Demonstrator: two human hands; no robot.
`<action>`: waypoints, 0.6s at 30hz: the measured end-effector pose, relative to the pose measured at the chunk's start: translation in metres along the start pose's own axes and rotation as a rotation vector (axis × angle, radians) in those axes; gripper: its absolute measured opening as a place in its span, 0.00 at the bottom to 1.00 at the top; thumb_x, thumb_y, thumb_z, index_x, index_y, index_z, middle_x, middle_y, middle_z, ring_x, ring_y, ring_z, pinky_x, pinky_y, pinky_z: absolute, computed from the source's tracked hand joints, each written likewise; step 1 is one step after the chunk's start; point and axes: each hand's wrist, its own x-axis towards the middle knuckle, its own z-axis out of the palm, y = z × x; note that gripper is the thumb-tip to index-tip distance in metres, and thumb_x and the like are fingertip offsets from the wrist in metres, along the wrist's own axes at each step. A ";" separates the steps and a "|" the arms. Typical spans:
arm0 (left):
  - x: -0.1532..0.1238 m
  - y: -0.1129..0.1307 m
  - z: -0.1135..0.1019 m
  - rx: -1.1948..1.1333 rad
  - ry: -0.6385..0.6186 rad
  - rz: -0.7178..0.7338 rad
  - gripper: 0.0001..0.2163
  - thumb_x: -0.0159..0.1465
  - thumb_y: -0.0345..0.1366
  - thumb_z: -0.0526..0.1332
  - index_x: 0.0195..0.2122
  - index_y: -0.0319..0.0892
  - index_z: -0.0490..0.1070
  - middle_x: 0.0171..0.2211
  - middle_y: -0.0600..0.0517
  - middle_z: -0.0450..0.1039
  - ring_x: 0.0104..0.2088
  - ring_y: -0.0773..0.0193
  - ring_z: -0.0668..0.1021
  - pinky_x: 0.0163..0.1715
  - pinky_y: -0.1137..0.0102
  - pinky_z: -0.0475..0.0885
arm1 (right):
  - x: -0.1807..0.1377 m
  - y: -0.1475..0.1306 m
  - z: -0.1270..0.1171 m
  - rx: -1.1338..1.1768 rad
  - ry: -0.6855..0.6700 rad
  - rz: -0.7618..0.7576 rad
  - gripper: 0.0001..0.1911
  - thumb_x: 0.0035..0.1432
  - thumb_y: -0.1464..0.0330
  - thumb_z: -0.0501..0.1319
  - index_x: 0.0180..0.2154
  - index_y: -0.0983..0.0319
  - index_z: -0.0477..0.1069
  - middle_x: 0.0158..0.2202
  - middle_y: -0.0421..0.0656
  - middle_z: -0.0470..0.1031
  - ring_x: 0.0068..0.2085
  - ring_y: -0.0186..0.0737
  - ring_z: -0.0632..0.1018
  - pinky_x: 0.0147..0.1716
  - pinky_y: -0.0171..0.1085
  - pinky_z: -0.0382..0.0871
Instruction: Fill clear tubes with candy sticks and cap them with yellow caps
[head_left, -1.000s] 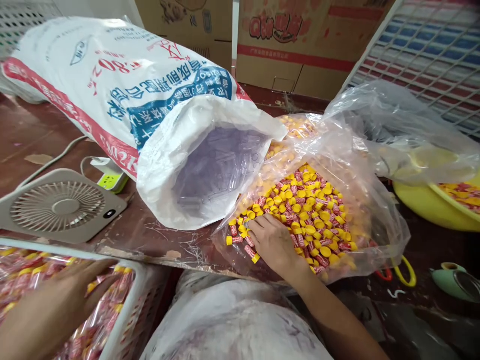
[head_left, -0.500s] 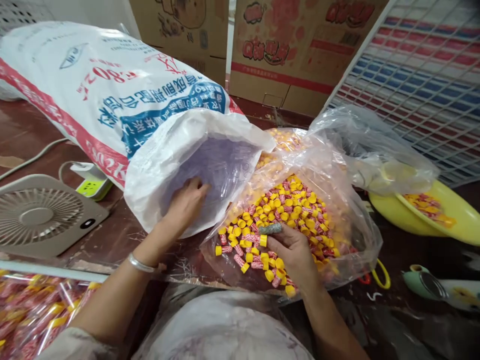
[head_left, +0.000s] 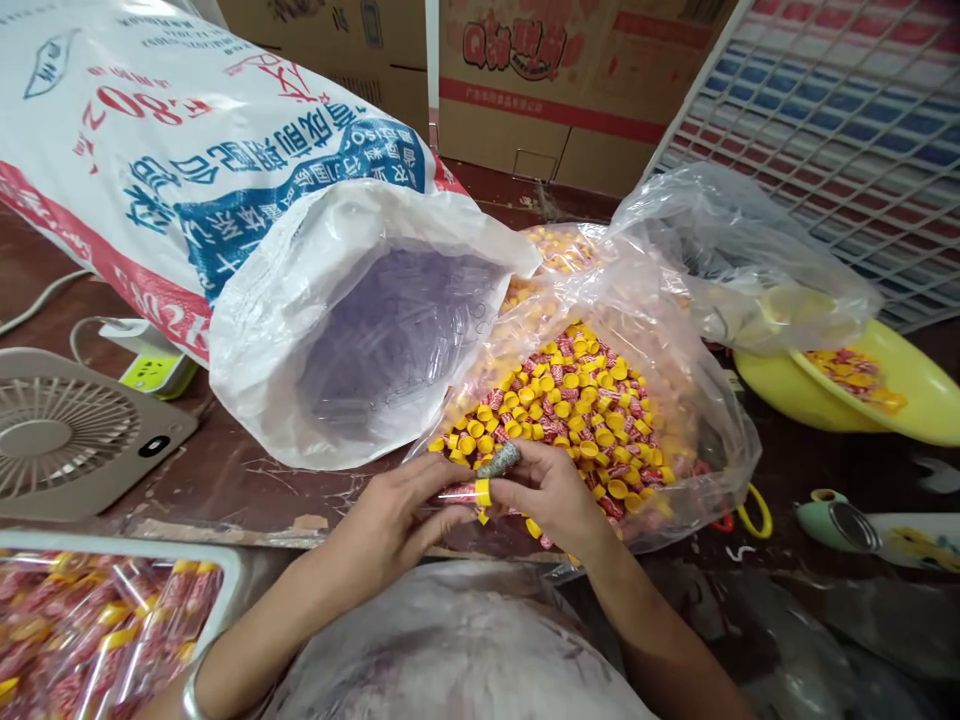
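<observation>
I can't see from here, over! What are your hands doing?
Left hand and right hand both pinching one yellow-capped clear tube. Grey-wrapped thumb on top. Open bag of capped candies right behind.

The left hand and right hand are meeting at the near edge of the desk, pinching between them a small yellow-capped tube with a grey piece just above it. Behind them, a clear plastic bag is lying open, full of yellow caps and red-patterned tubes. A white woven sack is lying on its side, mouth gaping. A fan is sitting at left.
</observation>
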 end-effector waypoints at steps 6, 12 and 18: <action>-0.003 0.005 0.025 0.016 0.025 -0.015 0.10 0.71 0.36 0.56 0.52 0.44 0.70 0.45 0.47 0.79 0.45 0.59 0.80 0.44 0.67 0.74 | 0.001 0.003 -0.002 -0.226 -0.081 0.104 0.17 0.56 0.58 0.69 0.28 0.62 0.67 0.17 0.31 0.64 0.17 0.27 0.64 0.15 0.26 0.55; -0.008 0.000 0.002 0.163 0.031 -0.177 0.06 0.67 0.33 0.56 0.44 0.44 0.69 0.37 0.51 0.76 0.34 0.62 0.79 0.32 0.70 0.72 | 0.001 -0.002 -0.024 -0.468 0.061 -0.060 0.13 0.59 0.59 0.67 0.31 0.61 0.69 0.26 0.37 0.72 0.26 0.35 0.73 0.25 0.31 0.64; -0.011 -0.038 -0.065 0.731 0.244 -0.442 0.12 0.65 0.35 0.55 0.47 0.43 0.73 0.38 0.48 0.76 0.35 0.54 0.79 0.30 0.66 0.68 | 0.003 0.003 -0.031 -1.189 0.234 -0.399 0.07 0.65 0.70 0.63 0.32 0.60 0.69 0.34 0.41 0.74 0.35 0.39 0.75 0.33 0.35 0.64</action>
